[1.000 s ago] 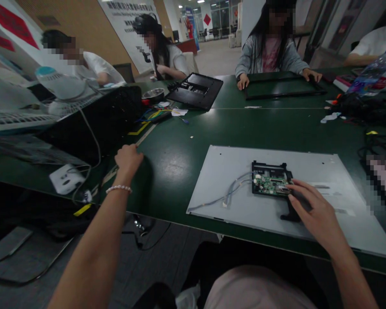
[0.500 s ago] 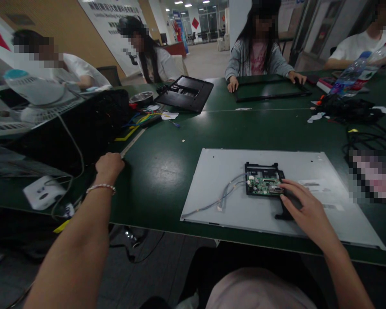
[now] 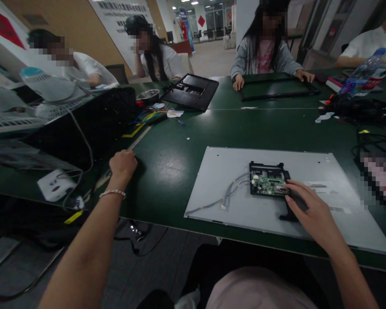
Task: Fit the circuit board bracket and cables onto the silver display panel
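Note:
My left hand (image 3: 123,165) is a closed fist above the green table's left part, palm side down; whatever it may hold is hidden. With thumb and fingertips, my right hand (image 3: 312,210) grips the right end of a green circuit board (image 3: 266,186). The board sits in a black plastic bracket (image 3: 253,165), and thin grey cables (image 3: 233,189) run from it to the left. Beneath them lies a flat, pale grey display panel (image 3: 209,184), near the table's front edge.
A black plastic housing (image 3: 193,92) and tangled coloured wires (image 3: 151,116) lie further back. A co-worker holds a black frame (image 3: 279,95) opposite. On the left stand a dark screen (image 3: 83,133) and a white box (image 3: 56,185). Black cables (image 3: 378,141) and bottles (image 3: 363,75) are at right.
The view has turned slightly left, so the scene sits further right. My left fist stays closed over the table, and my right hand keeps its place at the board's end.

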### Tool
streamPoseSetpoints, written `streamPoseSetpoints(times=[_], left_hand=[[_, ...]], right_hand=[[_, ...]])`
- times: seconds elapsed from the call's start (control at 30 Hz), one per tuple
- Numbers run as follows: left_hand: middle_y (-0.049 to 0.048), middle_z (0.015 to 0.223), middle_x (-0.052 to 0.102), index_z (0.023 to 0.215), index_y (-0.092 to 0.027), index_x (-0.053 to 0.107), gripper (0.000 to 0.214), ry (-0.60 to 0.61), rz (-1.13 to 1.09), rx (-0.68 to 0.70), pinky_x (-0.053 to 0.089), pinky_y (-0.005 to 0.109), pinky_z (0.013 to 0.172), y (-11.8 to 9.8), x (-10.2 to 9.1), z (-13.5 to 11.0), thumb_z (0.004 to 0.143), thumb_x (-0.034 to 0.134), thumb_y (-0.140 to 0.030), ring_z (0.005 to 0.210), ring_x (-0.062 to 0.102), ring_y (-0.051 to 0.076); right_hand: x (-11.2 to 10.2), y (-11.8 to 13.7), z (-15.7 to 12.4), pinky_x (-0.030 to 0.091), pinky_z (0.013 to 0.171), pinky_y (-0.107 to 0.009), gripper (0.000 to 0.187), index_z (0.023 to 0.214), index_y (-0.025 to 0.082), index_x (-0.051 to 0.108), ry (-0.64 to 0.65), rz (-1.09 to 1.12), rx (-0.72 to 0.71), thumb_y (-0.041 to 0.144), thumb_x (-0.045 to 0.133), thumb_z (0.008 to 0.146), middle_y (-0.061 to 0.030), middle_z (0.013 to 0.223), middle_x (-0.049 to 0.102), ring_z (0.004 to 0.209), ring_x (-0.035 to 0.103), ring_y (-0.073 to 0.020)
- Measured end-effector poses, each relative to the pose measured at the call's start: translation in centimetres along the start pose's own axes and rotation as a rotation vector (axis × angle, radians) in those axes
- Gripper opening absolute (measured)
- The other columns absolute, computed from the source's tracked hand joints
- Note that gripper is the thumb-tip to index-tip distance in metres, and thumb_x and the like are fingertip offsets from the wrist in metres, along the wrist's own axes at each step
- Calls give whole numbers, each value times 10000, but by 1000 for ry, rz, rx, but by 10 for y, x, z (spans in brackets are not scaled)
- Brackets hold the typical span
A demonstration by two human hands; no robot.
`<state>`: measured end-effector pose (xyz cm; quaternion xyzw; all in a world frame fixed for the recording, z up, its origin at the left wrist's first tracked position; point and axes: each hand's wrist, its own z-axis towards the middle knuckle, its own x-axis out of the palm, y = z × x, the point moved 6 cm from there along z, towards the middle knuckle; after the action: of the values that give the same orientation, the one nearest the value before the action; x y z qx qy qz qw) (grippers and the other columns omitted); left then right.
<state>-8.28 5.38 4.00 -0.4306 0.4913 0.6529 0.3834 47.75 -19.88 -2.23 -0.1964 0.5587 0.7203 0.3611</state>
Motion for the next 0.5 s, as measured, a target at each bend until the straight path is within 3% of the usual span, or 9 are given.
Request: streamPoseSetpoints(times=[0.2,0.33,0.43,0.5], left_hand=[[109,1034,568,1034,-31,630,322,-88,-37,180,287,277,716,-43,-15,-27,997,361,-203,910,445,193],[100,1018,584,1015,-43,624,430,-109,-104,265,291,286,798,-64,-17,-38,1024,365,-387,948,450,200],[88,993,584,1021,-31,617,544,-120,-165,233,280,281,802,-58,-16,-29,1015,351,-505,902,434,184],[90,974,574,1054,-6,604,512,-125,-215,169,265,272,765,-41,-15,-14,1024,358,-454,849,412,172]], right_hand=[[1,-2,0,420,1091,-474,312,1205,270,609,-5,-13,-1,399,495,945,-68,1332,609,1233,574,-267],[2,-1,-1,408,1103,-470,314,1213,262,602,-3,-9,-13,391,497,947,-72,1333,605,1235,571,-261],[2,0,-2,396,1113,-470,310,1211,257,600,3,-12,-16,390,493,953,-75,1330,604,1238,567,-258],[2,0,-2,392,1115,-472,311,1210,255,600,3,-14,-12,392,491,954,-76,1328,606,1237,567,-258]])
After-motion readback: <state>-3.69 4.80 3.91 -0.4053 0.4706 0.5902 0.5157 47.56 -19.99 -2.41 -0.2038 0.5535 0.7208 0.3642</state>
